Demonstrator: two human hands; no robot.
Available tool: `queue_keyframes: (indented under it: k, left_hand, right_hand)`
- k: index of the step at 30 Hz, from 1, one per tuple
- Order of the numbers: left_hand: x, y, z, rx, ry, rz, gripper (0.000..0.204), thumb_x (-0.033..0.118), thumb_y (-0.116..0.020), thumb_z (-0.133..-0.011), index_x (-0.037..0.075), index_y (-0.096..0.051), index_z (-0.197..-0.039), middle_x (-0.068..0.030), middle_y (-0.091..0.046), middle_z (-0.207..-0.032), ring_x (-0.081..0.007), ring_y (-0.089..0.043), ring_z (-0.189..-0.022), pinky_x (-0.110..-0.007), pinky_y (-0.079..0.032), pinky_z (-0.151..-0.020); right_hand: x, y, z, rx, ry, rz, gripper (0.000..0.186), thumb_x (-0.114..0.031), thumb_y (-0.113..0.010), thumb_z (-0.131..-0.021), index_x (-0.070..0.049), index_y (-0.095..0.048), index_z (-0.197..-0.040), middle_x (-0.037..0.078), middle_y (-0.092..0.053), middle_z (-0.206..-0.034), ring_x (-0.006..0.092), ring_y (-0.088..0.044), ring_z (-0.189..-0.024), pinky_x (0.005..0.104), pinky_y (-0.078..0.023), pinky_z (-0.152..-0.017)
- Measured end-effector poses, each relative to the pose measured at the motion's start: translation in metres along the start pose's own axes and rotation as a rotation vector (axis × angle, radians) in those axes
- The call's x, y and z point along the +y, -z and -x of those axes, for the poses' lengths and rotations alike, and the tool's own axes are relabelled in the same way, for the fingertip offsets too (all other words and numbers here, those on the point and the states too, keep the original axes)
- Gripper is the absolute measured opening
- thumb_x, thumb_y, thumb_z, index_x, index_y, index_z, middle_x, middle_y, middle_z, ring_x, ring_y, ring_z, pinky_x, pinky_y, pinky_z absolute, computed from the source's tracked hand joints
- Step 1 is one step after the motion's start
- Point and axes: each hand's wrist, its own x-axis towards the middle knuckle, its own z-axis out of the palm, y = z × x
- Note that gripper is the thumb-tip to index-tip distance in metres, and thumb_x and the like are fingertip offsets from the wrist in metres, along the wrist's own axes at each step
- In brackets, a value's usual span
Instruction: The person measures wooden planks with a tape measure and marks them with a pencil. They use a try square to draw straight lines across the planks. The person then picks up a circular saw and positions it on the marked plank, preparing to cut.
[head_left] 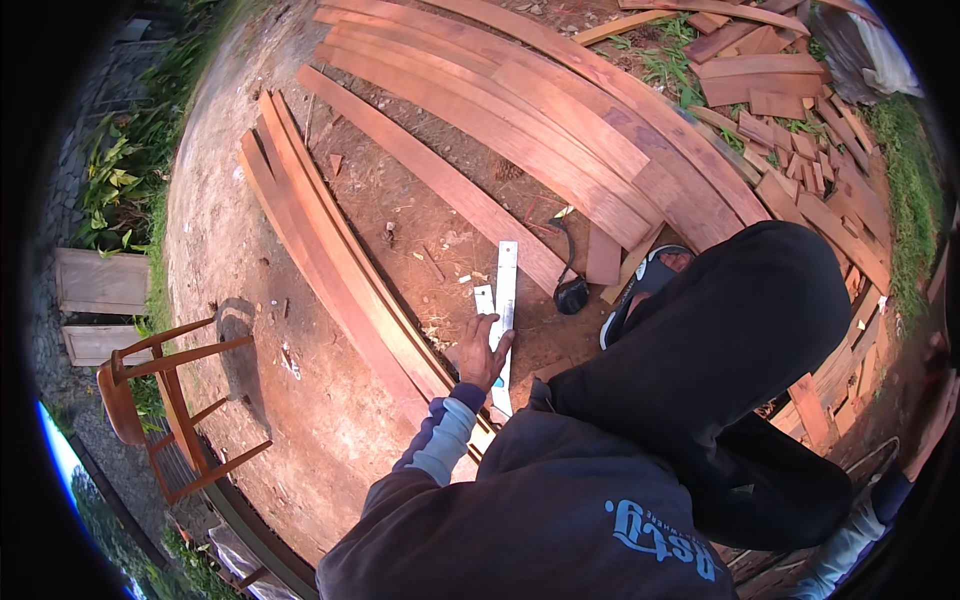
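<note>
My left hand (480, 352) is closed on a pair of narrow white strips (507, 275) near the middle of the view. The longer strip has a small hole near its far end; a shorter one (484, 298) lies beside it at a slight angle. Past the strips, a black tape measure (571, 296) with a dark strap rests by the near end of a long reddish board (440, 178). At the far right rim, my right hand (932, 415) is dim and smeared, beside the pile of wood offcuts; its fingers cannot be made out.
Long planks (520, 120) lie side by side ahead, and more boards (320, 255) run along the left. Offcuts (760, 80) are heaped at the right. A wooden chair (180, 400) stands at the left. My sandalled foot (650, 285) is beside the tape measure.
</note>
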Motion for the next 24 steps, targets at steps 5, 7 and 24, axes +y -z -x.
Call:
queue_keyframes:
  k: [5,7,24]
  left_hand:
    - [0.182,0.063,-0.097,0.233,-0.413,0.746,0.022,0.017,-0.063,-0.094,0.000,-0.064,-0.108,-0.0134,-0.065,-0.096,-0.0235,-0.063,-0.084,-0.032,-0.050,-0.075]
    - [0.250,0.092,-0.105,0.126,-0.653,0.948,0.023,0.013,-0.065,-0.092,-0.001,-0.064,-0.109,-0.0132,-0.065,-0.097,-0.0234,-0.063,-0.085,-0.031,-0.050,-0.075]
    - [-0.044,-0.069,-0.030,-0.032,0.396,0.153,0.025,0.023,-0.074,-0.080,0.003,-0.072,-0.093,-0.0162,-0.071,-0.079,-0.0284,-0.069,-0.073,-0.039,-0.053,-0.070]
  right_hand:
    - [-0.139,-0.178,-0.005,-0.588,0.497,-0.034,0.039,-0.024,-0.038,-0.104,0.001,-0.057,-0.127,0.018,-0.054,-0.135,0.0285,-0.049,-0.128,0.0397,-0.041,-0.104]
    - [-0.170,-0.205,0.001,-0.665,0.576,-0.006,0.036,-0.020,-0.038,-0.104,-0.001,-0.058,-0.128,0.018,-0.052,-0.137,0.0290,-0.046,-0.132,0.0393,-0.038,-0.108]
    - [-0.117,-0.193,-0.019,-0.421,0.171,0.049,0.048,-0.037,-0.046,-0.102,0.000,-0.055,-0.132,0.012,-0.065,-0.116,0.0168,-0.059,-0.099,0.0309,-0.051,-0.076]
